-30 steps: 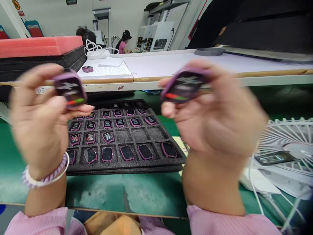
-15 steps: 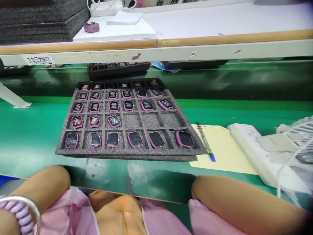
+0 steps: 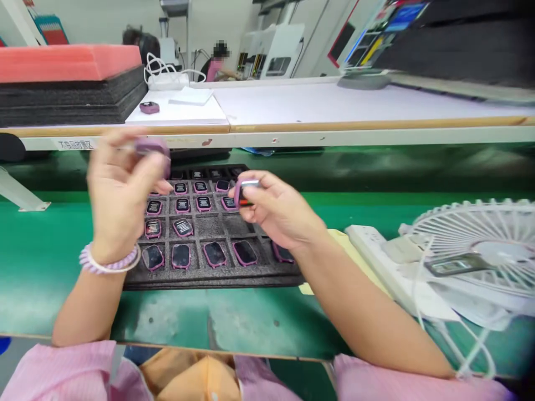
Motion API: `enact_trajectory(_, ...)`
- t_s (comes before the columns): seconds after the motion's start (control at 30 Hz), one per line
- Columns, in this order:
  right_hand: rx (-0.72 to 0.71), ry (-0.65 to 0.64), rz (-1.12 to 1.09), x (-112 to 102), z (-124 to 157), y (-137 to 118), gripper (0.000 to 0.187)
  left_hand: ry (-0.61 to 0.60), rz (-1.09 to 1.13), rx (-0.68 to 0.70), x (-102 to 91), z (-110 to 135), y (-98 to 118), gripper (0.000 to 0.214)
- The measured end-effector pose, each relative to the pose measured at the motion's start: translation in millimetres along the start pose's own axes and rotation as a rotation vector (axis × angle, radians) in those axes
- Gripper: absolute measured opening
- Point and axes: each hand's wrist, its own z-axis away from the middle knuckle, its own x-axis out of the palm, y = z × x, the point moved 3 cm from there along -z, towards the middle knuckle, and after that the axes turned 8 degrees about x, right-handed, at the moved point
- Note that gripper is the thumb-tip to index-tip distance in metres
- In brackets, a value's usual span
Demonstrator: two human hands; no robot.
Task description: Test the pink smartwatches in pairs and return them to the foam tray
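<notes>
Blurred by motion, my left hand (image 3: pixel 119 192) is raised over the left side of the foam tray, its fingers closed on a purple-cased smartwatch (image 3: pixel 156 147). My right hand (image 3: pixel 280 209) pinches a second purple smartwatch (image 3: pixel 239 192) between thumb and fingers above the tray's right part; a bit of red shows on its screen. Below both hands lies the grey foam tray (image 3: pixel 251 274), with purple smartwatches such as a front-row one (image 3: pixel 181 256) in its compartments. Several watches at its left and right are hidden behind my hands and arms.
A shelf (image 3: pixel 284 106) runs across the back, bearing dark foam slabs (image 3: pixel 62 100), a red foam block (image 3: pixel 71 62) and a purple smartwatch (image 3: pixel 149 107). Rightward are a yellow sheet (image 3: pixel 343 245), a white power strip (image 3: pixel 376 250) and a white fan (image 3: pixel 480 250). People sit farther off.
Both hands have come into view over the tray, each with a purple smartwatch. The view has tilted up and shifted, showing more of the room behind the shelf and the fan at right.
</notes>
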Motion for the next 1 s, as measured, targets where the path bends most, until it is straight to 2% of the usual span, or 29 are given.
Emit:
enact_trajectory(0.03, 0.069, 0.004, 0.008, -5.3, -4.0, 11.4, 0.064, -0.049, 0.037, -0.072, 10.9, 8.4, -7.9, 0.044)
enact_trajectory(0.17, 0.19, -0.008, 0.033, -28.6, -8.7, 40.7, 0.06, -0.341, 0.109, -0.536, 49.3, 43.6, -44.9, 0.063)
enact_trajectory(0.23, 0.211, -0.043, 0.018, -35.3, -6.2, 45.4, 0.063, -0.414, 0.093, -0.644, 56.9, 52.2, -58.5, 0.068)
enact_trajectory(0.33, 0.182, -0.106, 0.04, -37.9, -3.6, 46.8, 0.071, -0.481, 0.0, -0.708, 58.1, 56.2, -74.8, 0.056)
enact_trajectory(0.4, 0.139, -0.142, 0.106, -38.1, -3.8, 47.4, 0.074, -0.53, -0.126, -0.658, 55.4, 56.1, -81.6, 0.05)
enact_trajectory(0.47, 0.092, -0.152, 0.203, -39.7, -4.9, 48.5, 0.069, -0.62, -0.304, -0.529, 53.0, 55.6, -84.2, 0.047)
enact_trajectory(0.53, 0.038, -0.136, 0.391, -42.8, -6.0, 49.8, 0.061, -0.729, -0.518, -0.375, 52.2, 55.7, -84.5, 0.045)
enact_trajectory(0.6, -0.022, -0.113, 0.659, -45.6, -7.0, 51.4, 0.053, -0.834, -0.702, -0.287, 53.4, 56.9, -85.3, 0.044)
enact_trajectory(0.67, -0.096, -0.105, 0.906, -46.8, -7.9, 53.0, 0.048, -0.927, -0.814, -0.296, 55.6, 58.3, -85.8, 0.044)
enact_trajectory(0.73, -0.164, -0.113, 1.053, -47.2, -8.7, 54.5, 0.045, -0.986, -0.864, -0.334, 56.7, 57.9, -81.5, 0.053)
enact_trajectory(0.8, -0.183, -0.139, 1.13, -49.0, -9.2, 55.7, 0.047, -0.969, -0.893, -0.3, 52.3, 53.7, -67.4, 0.063)
enact_trajectory(0.87, -0.151, -0.17, 1.172, -52.7, -8.8, 55.6, 0.056, -0.89, -0.912, -0.198, 37.8, 47.0, -43.6, 0.06)
enact_trajectory(0.93, -0.126, -0.183, 1.19, -56.6, -6.8, 53.0, 0.066, -0.778, -0.942, -0.079, 10.7, 41.9, -15.3, 0.043)
enact_trajectory(1.0, -0.135, -0.166, 1.199, -57.7, -3.6, 48.9, 0.068, -0.691, -1.018, -0.033, -25.5, 43.1, 8.8, 0.031)
